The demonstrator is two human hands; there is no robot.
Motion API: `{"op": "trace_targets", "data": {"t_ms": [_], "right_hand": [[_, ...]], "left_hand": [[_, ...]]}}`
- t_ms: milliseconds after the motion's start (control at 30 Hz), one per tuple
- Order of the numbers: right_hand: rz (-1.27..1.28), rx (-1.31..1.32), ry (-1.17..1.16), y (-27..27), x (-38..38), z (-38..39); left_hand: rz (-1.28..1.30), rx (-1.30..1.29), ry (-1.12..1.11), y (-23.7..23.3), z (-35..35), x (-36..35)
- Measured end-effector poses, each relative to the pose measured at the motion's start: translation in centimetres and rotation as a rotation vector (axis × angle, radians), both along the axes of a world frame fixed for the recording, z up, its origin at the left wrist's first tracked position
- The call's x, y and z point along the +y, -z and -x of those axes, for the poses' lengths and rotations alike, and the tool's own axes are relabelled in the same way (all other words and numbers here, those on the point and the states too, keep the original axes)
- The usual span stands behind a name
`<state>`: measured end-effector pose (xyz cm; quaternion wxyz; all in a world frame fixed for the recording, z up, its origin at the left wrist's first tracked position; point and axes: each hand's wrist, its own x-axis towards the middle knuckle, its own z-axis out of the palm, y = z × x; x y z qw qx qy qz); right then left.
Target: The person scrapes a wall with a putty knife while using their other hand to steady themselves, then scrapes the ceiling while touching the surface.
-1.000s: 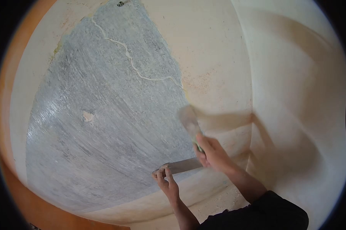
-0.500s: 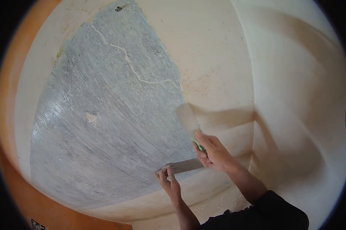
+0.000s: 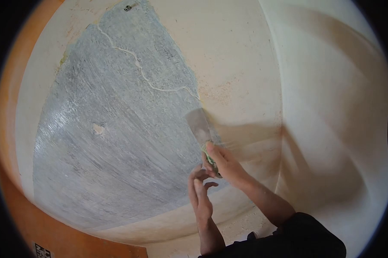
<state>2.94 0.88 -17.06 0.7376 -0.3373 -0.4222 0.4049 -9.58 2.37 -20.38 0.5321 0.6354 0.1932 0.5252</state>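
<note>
My right hand [image 3: 226, 165] is wrapped round the green handle of a putty knife [image 3: 198, 124]. Its broad grey blade points up and to the left, over the right edge of a rough grey-blue wall patch [image 3: 116, 112]. Just below and to the left is my left hand [image 3: 201, 195], its fingers bent and its fingertips close to the knife handle. What those fingers hold is hidden or too small to name. A thin, raised white line [image 3: 138, 64] winds across the upper part of the patch.
Cream wall [image 3: 237, 56] borders the patch, and a paler wall [image 3: 327, 86] meets it at a corner on the right. An orange surface [image 3: 73, 234] lies at the lower left. A small metal fitting [image 3: 127, 8] sticks out near the top.
My right hand and the putty knife have moved left and slightly up. My left hand has come up and right beside the handle, and the long grey strip in it no longer shows.
</note>
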Motion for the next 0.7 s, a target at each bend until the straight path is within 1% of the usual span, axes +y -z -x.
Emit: {"op": "trace_targets", "data": {"t_ms": [33,67,100,167,200,267,300,367,400,433,467,500,533,567,600,633,667,700], "right_hand": [[-0.036,-0.065,0.081,0.6,0.4,0.3],[0.071,-0.061,0.035,-0.6,-1.0,0.4],[0.069,-0.056,0.028,-0.2,-0.5,0.5],[-0.072,-0.513,0.411,1.0,0.7,0.6],[-0.076,-0.510,0.410,0.8,0.4,0.3],[0.021,-0.482,0.216,0.3,-0.8,-0.7],[0.023,-0.484,0.209,0.5,-0.9,-1.4],[-0.227,-0.508,0.425,1.2,-1.0,-2.8],[-0.220,-0.530,0.604,1.2,-1.8,-3.5],[-0.209,-0.617,0.874,2.6,-2.3,-4.7],[-0.196,-0.701,1.147,4.7,-2.5,-6.0],[-0.203,-0.705,1.144,6.7,-2.1,-6.9],[-0.156,-0.732,1.387,8.8,-1.4,-7.9],[-0.104,-0.753,1.628,10.7,-0.4,-9.1],[-0.107,-0.758,1.618,12.4,0.9,-10.4],[-0.097,-0.884,1.667,14.0,2.3,-11.6],[-0.090,-1.008,1.713,14.8,3.1,-12.3],[-0.096,-1.004,1.704,15.0,3.2,-12.3]], "left_hand": [[0.008,-0.038,0.041,-1.3,-1.0,-0.8],[-0.053,0.054,-0.043,-2.3,-1.9,-1.2],[-0.055,0.059,-0.049,-2.4,-2.0,-0.9],[0.017,0.157,-0.009,-2.1,-2.0,-0.3],[0.007,0.140,-0.015,-2.2,-1.8,-0.3],[-0.018,0.174,0.007,-2.5,-1.4,0.6],[-0.040,0.203,0.030,-2.7,-1.4,0.9],[-0.017,0.166,-0.009,-3.1,-1.5,0.8],[0.015,0.110,0.025,-3.3,-1.4,0.4],[0.045,0.051,0.060,-3.4,-1.4,0.0],[0.041,0.045,0.056,-3.5,-1.4,-0.3],[0.120,0.067,0.018,-3.4,-1.3,-0.7],[0.201,0.088,-0.020,-3.5,-1.5,-1.0],[0.203,0.081,-0.024,-3.9,-2.0,-1.0],[0.068,0.130,-0.096,-4.3,-2.5,-0.9],[-0.068,0.181,-0.171,-4.9,-2.8,-0.8],[-0.066,0.181,-0.183,-5.8,-3.0,-1.2],[-0.144,0.215,-0.255,-7.0,-3.1,-1.8]]}}
